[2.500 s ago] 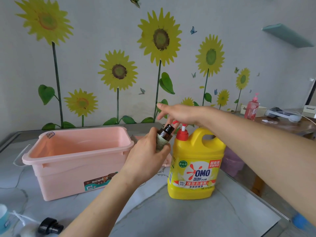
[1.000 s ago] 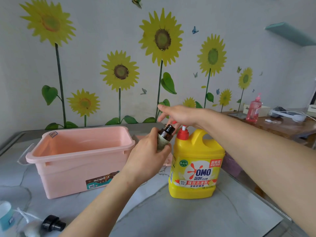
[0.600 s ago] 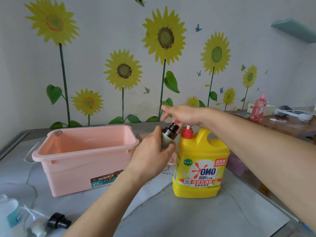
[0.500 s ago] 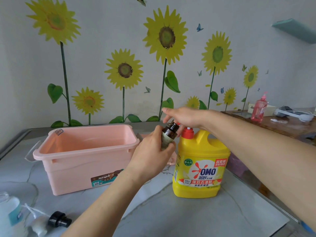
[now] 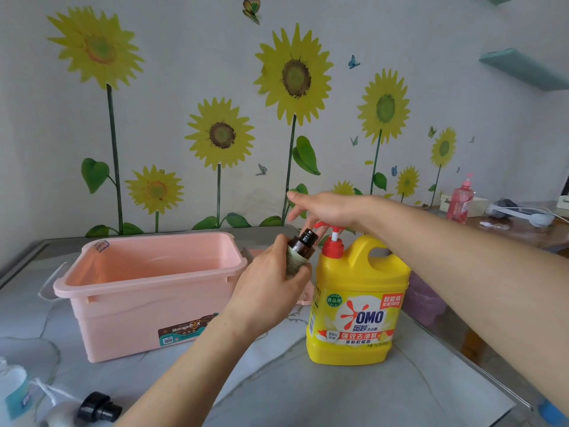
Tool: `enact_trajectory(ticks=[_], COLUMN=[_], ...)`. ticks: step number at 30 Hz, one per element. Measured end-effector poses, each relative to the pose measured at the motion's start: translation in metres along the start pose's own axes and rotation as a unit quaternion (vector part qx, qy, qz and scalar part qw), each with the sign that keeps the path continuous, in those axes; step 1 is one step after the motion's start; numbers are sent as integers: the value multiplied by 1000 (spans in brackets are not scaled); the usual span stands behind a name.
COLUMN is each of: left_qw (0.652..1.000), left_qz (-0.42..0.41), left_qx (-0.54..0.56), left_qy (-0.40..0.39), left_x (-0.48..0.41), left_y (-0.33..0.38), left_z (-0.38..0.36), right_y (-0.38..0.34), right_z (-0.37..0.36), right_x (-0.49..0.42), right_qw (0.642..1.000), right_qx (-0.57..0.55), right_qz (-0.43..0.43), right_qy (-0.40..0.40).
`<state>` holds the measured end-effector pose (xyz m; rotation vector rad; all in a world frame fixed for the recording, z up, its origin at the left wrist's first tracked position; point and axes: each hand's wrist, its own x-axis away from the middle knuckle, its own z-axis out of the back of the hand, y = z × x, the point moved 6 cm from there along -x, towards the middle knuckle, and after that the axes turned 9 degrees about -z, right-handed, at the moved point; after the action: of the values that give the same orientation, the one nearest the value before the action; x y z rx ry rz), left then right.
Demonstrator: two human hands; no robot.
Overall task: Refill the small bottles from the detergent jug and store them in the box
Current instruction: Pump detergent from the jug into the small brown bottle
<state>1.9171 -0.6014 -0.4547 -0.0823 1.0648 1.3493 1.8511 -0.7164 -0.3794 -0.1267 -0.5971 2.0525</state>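
Note:
My left hand (image 5: 271, 288) grips a small brown bottle (image 5: 300, 251), tilted with its open neck under the red spout of the pump. The yellow detergent jug (image 5: 357, 303) stands upright on the table, its red pump (image 5: 332, 241) raised with a white stem showing. My right hand (image 5: 323, 209) rests palm-down on the pump head with straight fingers. The pink storage box (image 5: 147, 291) stands to the left, open, and I see nothing inside it.
A black pump cap (image 5: 97, 408) and a pale bottle with a blue label (image 5: 14, 396) lie at the table's front left. The table edge runs along the right. A pink pump bottle (image 5: 460, 201) stands on a wooden desk at far right.
The pump head was pressed down half a second ago and has risen again, lifting my right hand. The brown bottle stays under the spout in my left hand.

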Motion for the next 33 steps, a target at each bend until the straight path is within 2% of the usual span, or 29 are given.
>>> enact_trajectory(ticks=[4,7,10,13,18,24,29,33], left_qw=[1000,1000,1000,1000,1000,1000,1000,1000], left_qz=[-2,4,4,-4,2,-2,0,-3], left_qx=[0,0,1,-3,0,1,0,1], left_qy=[3,5,3,5,1,1,3,1], left_x=[-1,-1,1,-1,-1,0,-1,0], left_y=[-1,-4,-2,0,-3,1,-1,1], left_z=[0,-1,-1,0,-1,-1,1,0], right_y=[1,2,2,2,1,2,2,0], right_z=[-4,-9,-4,0,-9,-2,-9,0], right_x=[-3,-1,1,-2,-1,-2,1,0], right_qw=[1000,999,1000,1000,999,1000,999,1000], right_qx=[15,31,8,-8,44,4,40,7], right_qz=[6,1,2,11,1,7,5,21], right_qy=[22,10,-8,7,10,13,7,5])
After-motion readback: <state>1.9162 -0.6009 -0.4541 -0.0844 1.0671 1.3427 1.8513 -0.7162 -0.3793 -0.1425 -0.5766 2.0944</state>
